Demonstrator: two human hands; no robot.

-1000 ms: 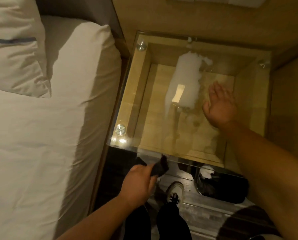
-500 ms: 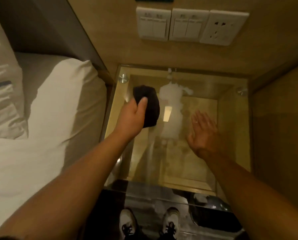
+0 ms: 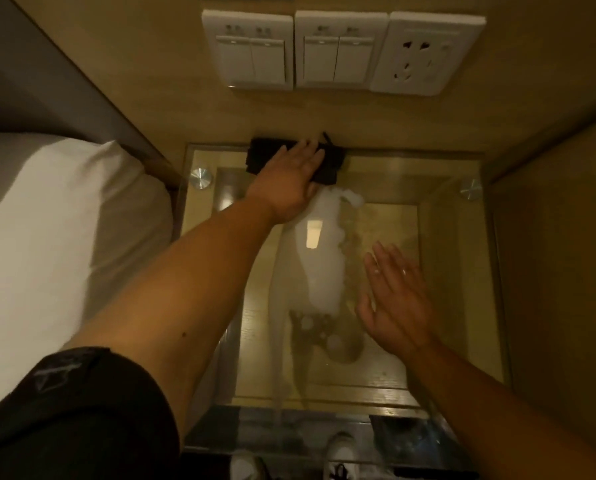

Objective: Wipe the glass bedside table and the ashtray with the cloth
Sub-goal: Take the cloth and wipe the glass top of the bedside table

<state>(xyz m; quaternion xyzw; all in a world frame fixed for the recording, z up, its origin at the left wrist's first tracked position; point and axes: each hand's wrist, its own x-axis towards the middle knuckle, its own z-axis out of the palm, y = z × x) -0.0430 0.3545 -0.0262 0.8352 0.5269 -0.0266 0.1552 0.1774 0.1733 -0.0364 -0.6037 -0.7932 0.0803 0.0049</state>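
Left hand (image 3: 289, 181) flat, fingers straight, pressing one dark cloth (image 3: 265, 157) on the far edge of the glass bedside table (image 3: 463, 271) by the wall. Right hand (image 3: 393, 306) open, holding nothing, over the glass. Two switch plates (image 3: 251, 50), one socket (image 3: 424, 53), two metal standoffs (image 3: 201, 177).

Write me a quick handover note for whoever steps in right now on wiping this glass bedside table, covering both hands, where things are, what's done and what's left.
Left hand: fingers straight, pressing the dark cloth flat on the glass bedside table, at its far edge by the wall.
Right hand: open, palm down at the near right part of the glass, holding nothing; contact unclear.
Done: cloth is on the glass at the far edge; how much has been wiped cannot be told.
Left: wipe the glass from the far edge toward you, then the ashtray, which is not in view.
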